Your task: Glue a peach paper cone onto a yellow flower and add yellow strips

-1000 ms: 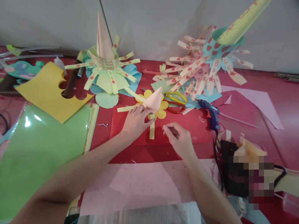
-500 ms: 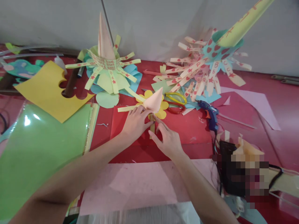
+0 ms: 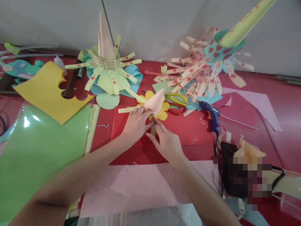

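A yellow paper flower (image 3: 164, 107) with a pale pink paper cone (image 3: 155, 102) on its middle lies on red card. Pale yellow paper strips stick out from it: one paper strip (image 3: 127, 110) to the left, another short strip (image 3: 153, 131) toward me. My left hand (image 3: 135, 126) is closed on the near left side of the flower, its fingers against the cone's base. My right hand (image 3: 167, 138) has its fingertips on the short strip where it meets the flower, with the thumb lower beside the strip. The fingertips partly hide the join.
Yellow-handled scissors (image 3: 177, 98) and red-handled scissors (image 3: 177, 110) lie behind the flower. A blue glue gun (image 3: 211, 116) rests to the right. Two fringed paper cone crafts stand at the back, one green (image 3: 107, 64), one blue (image 3: 215, 47). Green sheets (image 3: 47, 150) lie left.
My right hand has shifted slightly left and its thumb has moved across the short strip. My left hand, the flower and the cone stay where they were.
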Demonstrator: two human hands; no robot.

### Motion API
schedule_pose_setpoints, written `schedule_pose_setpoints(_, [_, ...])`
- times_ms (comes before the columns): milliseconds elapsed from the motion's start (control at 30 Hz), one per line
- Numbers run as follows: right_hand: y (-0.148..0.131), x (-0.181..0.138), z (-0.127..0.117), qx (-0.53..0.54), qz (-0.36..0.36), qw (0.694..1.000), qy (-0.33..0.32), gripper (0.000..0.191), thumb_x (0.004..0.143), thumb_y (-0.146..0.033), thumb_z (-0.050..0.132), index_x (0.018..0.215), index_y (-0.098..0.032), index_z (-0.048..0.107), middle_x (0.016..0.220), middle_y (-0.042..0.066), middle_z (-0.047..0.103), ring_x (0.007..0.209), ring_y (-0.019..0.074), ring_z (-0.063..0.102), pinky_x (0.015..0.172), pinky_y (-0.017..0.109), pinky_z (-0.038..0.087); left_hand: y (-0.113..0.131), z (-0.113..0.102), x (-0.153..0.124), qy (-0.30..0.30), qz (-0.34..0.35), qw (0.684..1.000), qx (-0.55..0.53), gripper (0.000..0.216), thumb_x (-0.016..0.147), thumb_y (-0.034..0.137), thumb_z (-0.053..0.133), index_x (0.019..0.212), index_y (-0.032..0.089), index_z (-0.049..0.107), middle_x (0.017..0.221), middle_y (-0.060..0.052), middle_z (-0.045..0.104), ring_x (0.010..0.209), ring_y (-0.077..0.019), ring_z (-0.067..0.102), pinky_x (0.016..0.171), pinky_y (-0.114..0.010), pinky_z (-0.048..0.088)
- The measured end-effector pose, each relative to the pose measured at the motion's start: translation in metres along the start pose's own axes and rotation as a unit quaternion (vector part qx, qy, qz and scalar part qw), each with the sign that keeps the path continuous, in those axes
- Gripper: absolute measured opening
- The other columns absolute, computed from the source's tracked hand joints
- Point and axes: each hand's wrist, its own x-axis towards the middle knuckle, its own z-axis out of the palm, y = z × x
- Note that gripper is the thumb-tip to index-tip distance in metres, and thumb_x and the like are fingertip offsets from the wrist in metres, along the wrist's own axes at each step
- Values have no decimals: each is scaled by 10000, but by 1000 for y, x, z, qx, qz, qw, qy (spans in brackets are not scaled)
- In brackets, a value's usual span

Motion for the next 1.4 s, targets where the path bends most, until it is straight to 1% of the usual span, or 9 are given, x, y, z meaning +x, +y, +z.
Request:
schedule_pose_setpoints(300, [6, 0, 6, -20, -29, 999, 5, 420, 907, -515, 331, 1019, -185, 566, 1387, 141, 445, 748, 189, 627, 467, 272, 373, 9, -6, -2, -27, 37, 994, 96, 273, 867, 271, 528, 1123, 181, 552, 1002, -88, 575, 922, -246, 546, 785, -363, 422])
schedule_pose_setpoints(433, [13, -1, 1, 111, -4, 992, 54, 346, 898, -488, 378, 879, -199, 569, 1335, 114, 489, 732, 144, 612, 515, 250, 408, 20, -8, -4, -45, 46, 986, 154, 295, 894, 244, 476, 1163, 135, 531, 989, -108, 590, 935, -258, 556, 752, -363, 431])
schedule_pose_setpoints(500, [17, -1, -2, 224, 36, 970, 82, 357, 896, -488, 384, 763, -200, 547, 1146, 95, 605, 660, 114, 582, 548, 243, 424, 22, -10, -3, -44, 48, 985, 158, 242, 898, 241, 469, 1091, 138, 571, 956, -99, 594, 903, -242, 568, 723, -346, 435])
schedule_pose_setpoints(567, [21, 0, -4, 331, 89, 935, 88, 422, 898, -522, 353, 674, -203, 514, 776, 47, 644, 536, 98, 523, 514, 232, 400, 23, -17, 2, -26, 58, 986, 154, 192, 903, 248, 460, 983, 156, 609, 898, -77, 595, 846, -215, 578, 692, -323, 433])
schedule_pose_setpoints(633, [23, -1, -6, 406, 135, 900, 84, 493, 901, -565, 286, 647, -207, 511, 489, -14, 495, 422, 93, 439, 445, 226, 338, 24, -31, 9, 22, 67, 987, 147, 207, 916, 252, 431, 889, 177, 622, 831, -56, 590, 791, -191, 578, 676, -310, 428])
schedule_pose_setpoints(733, [23, -4, -6, 450, 159, 874, 94, 568, 886, -619, 236, 667, -204, 555, 402, -54, 333, 347, 82, 315, 394, 231, 248, 30, -58, 25, 121, 28, 985, 116, 256, 931, 274, 392, 818, 193, 608, 791, -44, 582, 762, -185, 573, 690, -325, 430])
schedule_pose_setpoints(900, [19, -11, -10, 435, 134, 886, 89, 598, 886, -622, 239, 675, -197, 604, 450, -50, 243, 394, 87, 259, 425, 247, 207, 42, -77, 49, 205, -18, 978, 19, 154, 887, 350, 502, 939, 232, 586, 916, -36, 592, 884, -191, 571, 776, -325, 434])
schedule_pose_setpoints(1167, [23, -15, -19, 391, 113, 909, 93, 615, 908, -592, 182, 630, -206, 571, 461, -30, 293, 427, 99, 311, 466, 255, 240, 38, -65, 62, 182, -56, 981, -26, 109, 850, 293, 547, 772, 234, 597, 818, -6, 624, 814, -167, 593, 735, -304, 458])
schedule_pose_setpoints(1400, [24, -15, -16, 375, 83, 918, 101, 587, 924, -553, 192, 628, -201, 555, 471, -34, 297, 431, 92, 319, 475, 247, 239, 50, -107, 56, 281, -11, 959, -24, 98, 833, 310, 579, 783, 241, 628, 822, 23, 651, 811, -158, 613, 755, -308, 473])
